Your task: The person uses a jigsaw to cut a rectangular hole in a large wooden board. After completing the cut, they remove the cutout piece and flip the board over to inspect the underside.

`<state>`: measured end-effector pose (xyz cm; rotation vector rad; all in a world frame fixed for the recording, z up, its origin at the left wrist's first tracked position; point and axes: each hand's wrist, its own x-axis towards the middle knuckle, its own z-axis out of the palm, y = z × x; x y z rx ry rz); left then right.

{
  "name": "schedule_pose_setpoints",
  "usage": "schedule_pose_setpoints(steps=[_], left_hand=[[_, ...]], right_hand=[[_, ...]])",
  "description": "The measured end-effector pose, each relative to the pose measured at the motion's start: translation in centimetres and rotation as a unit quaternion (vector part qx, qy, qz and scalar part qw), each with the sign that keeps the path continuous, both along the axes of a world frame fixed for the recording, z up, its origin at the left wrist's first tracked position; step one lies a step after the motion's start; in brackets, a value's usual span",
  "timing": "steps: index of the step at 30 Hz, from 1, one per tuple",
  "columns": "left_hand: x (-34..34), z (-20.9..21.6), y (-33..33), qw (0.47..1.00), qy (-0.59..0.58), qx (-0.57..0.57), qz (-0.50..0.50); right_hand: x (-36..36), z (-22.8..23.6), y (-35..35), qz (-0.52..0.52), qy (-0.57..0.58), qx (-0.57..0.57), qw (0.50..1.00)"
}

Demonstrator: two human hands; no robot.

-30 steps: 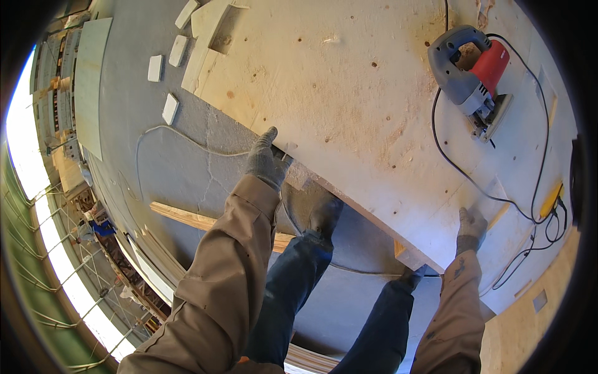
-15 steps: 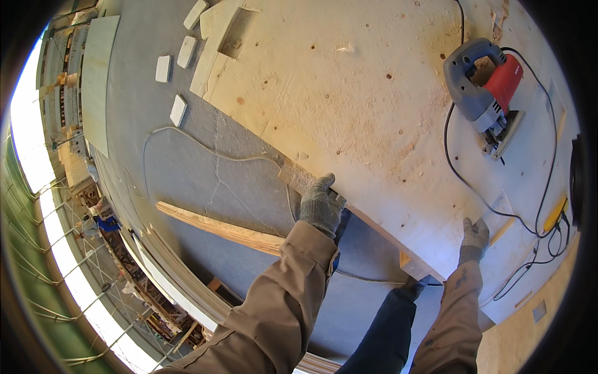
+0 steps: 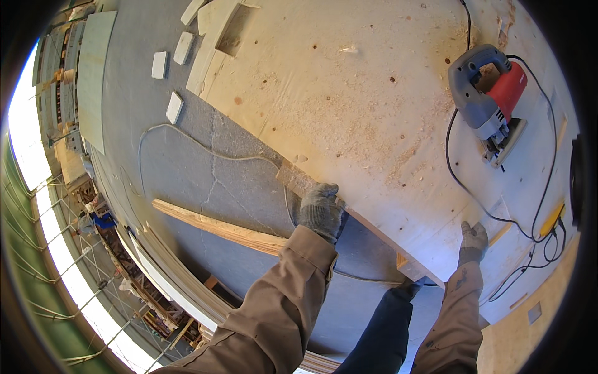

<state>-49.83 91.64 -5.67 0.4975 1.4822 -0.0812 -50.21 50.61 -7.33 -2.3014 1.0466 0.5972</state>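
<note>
A large pale plywood sheet (image 3: pixel 349 118), strewn with sawdust, spreads across the middle and right. My left hand (image 3: pixel 322 210), in a grey knit glove, is closed around its near edge, beside a short piece of wood (image 3: pixel 295 177) at that edge; the undersides of the fingers are hidden. My right hand (image 3: pixel 474 242), gloved too, lies on the sheet near its right corner with thumb and fingers stretched out. Farther up the sheet stands a grey and red jigsaw (image 3: pixel 489 96), its black cord running down toward a yellow connector (image 3: pixel 552 219). Neither hand touches the jigsaw.
A timber batten (image 3: pixel 218 225) lies on the concrete floor (image 3: pixel 187 174), near a pale cable (image 3: pixel 212 151). Several small white blocks (image 3: pixel 175 107) sit at the sheet's far left. Stacked boards (image 3: pixel 180 274) line the lower left. My leg (image 3: pixel 383 324) stands below the sheet's edge.
My left hand has turned slightly and its fingers have drawn in at the sheet's edge. My right hand stays nearly in place. The whole view has shifted a little.
</note>
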Motion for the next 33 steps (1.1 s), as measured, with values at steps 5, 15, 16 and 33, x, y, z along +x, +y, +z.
schedule_pose_setpoints(steps=[5, 15, 16, 33], left_hand=[[-0.2, 0.0, 0.0, 1.0, -0.005, -0.004, 0.005], [-3.6, -3.5, 0.9, 0.983, -0.114, 0.087, -0.11], [-2.8, -3.1, 0.4, 0.986, -0.097, 0.079, -0.108], [-1.2, -0.4, 0.0, 0.81, -0.095, 0.414, -0.404]], right_hand=[[0.0, -0.4, 0.0, -0.025, 0.011, -0.011, 1.0], [0.2, -1.1, -0.4, 0.004, 0.031, -0.041, 0.999], [0.1, -0.6, -0.6, 0.002, 0.032, -0.054, 0.998], [-0.3, -1.7, -1.7, 0.051, 0.061, -0.094, 0.992]])
